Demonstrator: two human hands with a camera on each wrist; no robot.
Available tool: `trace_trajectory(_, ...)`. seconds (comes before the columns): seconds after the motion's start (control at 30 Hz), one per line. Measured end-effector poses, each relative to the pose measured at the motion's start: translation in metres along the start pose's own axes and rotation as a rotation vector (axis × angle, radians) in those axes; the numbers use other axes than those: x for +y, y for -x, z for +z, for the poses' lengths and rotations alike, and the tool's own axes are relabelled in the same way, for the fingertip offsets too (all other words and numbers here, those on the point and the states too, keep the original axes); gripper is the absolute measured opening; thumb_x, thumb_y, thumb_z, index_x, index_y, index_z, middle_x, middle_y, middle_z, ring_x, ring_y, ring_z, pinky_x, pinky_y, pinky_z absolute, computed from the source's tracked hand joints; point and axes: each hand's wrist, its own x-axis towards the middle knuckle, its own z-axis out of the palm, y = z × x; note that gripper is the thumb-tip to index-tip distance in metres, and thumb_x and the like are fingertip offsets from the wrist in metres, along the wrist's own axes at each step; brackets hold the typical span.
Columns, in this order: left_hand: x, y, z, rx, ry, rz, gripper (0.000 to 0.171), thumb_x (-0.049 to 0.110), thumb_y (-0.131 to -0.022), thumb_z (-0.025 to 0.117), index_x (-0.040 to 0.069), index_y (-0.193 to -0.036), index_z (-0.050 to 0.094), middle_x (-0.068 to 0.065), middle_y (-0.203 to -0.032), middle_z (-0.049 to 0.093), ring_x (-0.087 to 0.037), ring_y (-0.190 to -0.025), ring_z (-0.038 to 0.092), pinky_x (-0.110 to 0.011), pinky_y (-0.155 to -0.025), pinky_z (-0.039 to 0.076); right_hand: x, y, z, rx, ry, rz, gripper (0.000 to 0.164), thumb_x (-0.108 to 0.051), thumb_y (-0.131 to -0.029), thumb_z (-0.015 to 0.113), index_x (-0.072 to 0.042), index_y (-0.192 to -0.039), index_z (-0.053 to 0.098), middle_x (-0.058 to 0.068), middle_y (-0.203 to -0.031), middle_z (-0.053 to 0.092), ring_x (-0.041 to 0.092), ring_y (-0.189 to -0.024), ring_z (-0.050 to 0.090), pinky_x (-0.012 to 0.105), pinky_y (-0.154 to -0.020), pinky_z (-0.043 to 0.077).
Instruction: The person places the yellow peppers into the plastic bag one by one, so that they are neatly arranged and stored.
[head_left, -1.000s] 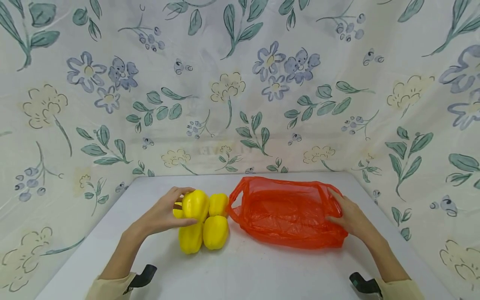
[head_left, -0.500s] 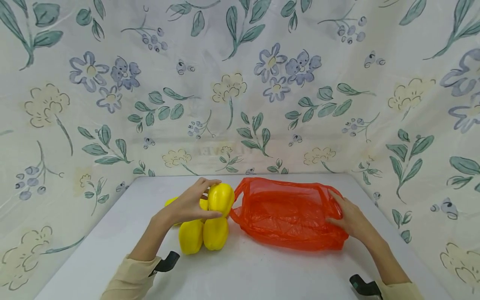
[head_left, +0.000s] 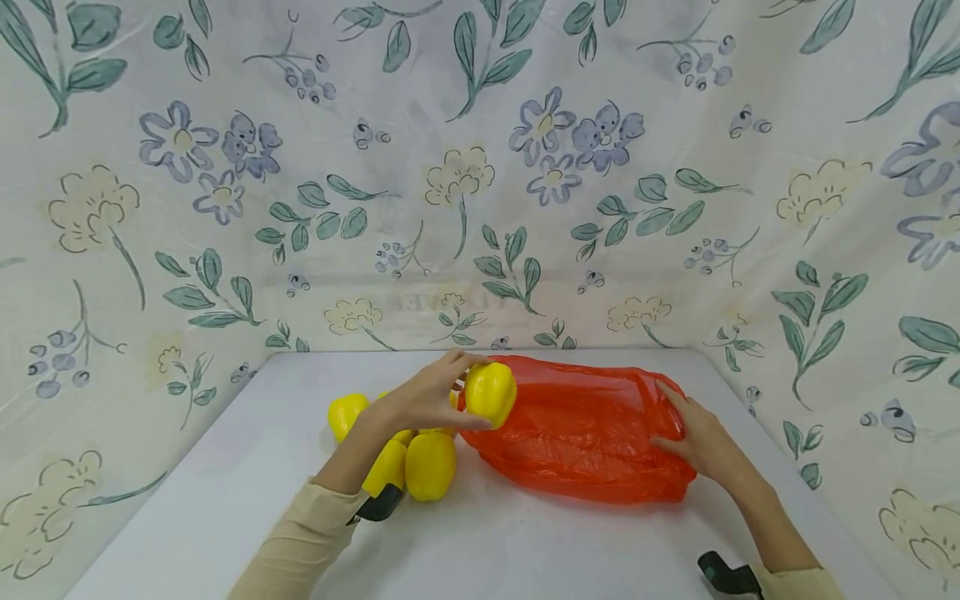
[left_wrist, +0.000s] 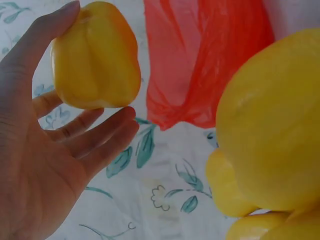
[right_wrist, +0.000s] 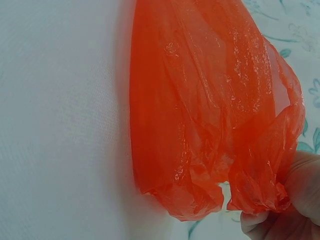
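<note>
My left hand [head_left: 423, 400] holds a yellow bell pepper [head_left: 491, 394] between thumb and fingers, lifted above the table at the left end of a red plastic bag [head_left: 585, 442]. In the left wrist view the same bell pepper [left_wrist: 97, 57] shows between the thumb on top and the fingertips below. At the bag's right end, my right hand [head_left: 705, 433] grips the edge of the plastic; the right wrist view shows the gathered bag end [right_wrist: 260, 195] pinched there. Several more yellow bell peppers [head_left: 431, 467] lie left of the bag, some partly hidden behind my left arm.
Everything lies on a white table [head_left: 517, 550]. A floral cloth backdrop [head_left: 465, 208] rises behind the table and along both sides. A black wrist device [head_left: 381, 503] sits on my left wrist, another black wrist device [head_left: 727, 575] on the right.
My left hand has lifted one bell pepper from the group and carried it rightward to the bag's left end. My right hand has stayed at the bag's right end.
</note>
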Motion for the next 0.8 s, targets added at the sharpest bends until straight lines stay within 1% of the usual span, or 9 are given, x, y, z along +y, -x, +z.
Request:
trace_trajectory(0.2, 0.008, -0.018, 0.011, -0.044, -0.015, 0.024, 0.084, 0.06, -0.07, 0.079, 0.04, -0.141, 0.04, 0.011, -0.129, 0.045, -0.011, -0.111, 0.051, -0.029, -0.087, 0.054, 0.0, 0.0, -0.001, -0.001, 0.002, 0.002, 0.088, -0.013, -0.081, 0.079, -0.003, -0.152, 0.027, 0.03, -0.126, 0.052, 0.046, -0.11, 0.055, 0.048, -0.076, 0.061)
trace_trajectory(0.37, 0.012, -0.032, 0.021, -0.074, -0.028, 0.043, 0.084, 0.058, -0.07, 0.08, 0.037, -0.141, 0.041, 0.009, -0.129, 0.045, -0.011, -0.109, 0.051, -0.024, -0.085, 0.053, 0.0, 0.0, 0.0, 0.009, 0.024, -0.005, 0.088, -0.013, -0.08, 0.079, -0.003, -0.152, 0.028, 0.029, -0.124, 0.053, 0.046, -0.11, 0.054, 0.05, -0.078, 0.06)
trace_trajectory(0.5, 0.016, -0.041, 0.028, -0.111, -0.023, 0.04, 0.083, 0.056, -0.071, 0.08, 0.037, -0.141, 0.04, 0.007, -0.132, 0.044, -0.012, -0.111, 0.051, -0.023, -0.084, 0.054, -0.001, 0.001, 0.001, 0.018, 0.023, -0.012, 0.088, -0.013, -0.08, 0.079, -0.004, -0.152, 0.028, 0.029, -0.125, 0.053, 0.046, -0.11, 0.054, 0.05, -0.078, 0.06)
trace_trajectory(0.67, 0.02, -0.05, 0.037, -0.15, -0.057, 0.063, 0.082, 0.056, -0.073, 0.079, 0.037, -0.142, 0.039, 0.005, -0.134, 0.043, -0.014, -0.113, 0.05, -0.024, -0.085, 0.054, -0.001, 0.001, 0.001, 0.02, 0.024, -0.013, 0.088, -0.013, -0.08, 0.079, -0.005, -0.152, 0.028, 0.029, -0.126, 0.053, 0.046, -0.111, 0.055, 0.051, -0.078, 0.06)
trace_trajectory(0.8, 0.024, -0.058, 0.045, -0.172, -0.091, 0.078, 0.082, 0.059, -0.073, 0.077, 0.036, -0.143, 0.039, 0.006, -0.132, 0.043, -0.013, -0.113, 0.049, -0.023, -0.085, 0.053, -0.001, 0.002, 0.002, 0.02, 0.026, -0.015, 0.088, -0.013, -0.08, 0.079, -0.004, -0.152, 0.028, 0.029, -0.127, 0.053, 0.046, -0.111, 0.055, 0.051, -0.078, 0.06)
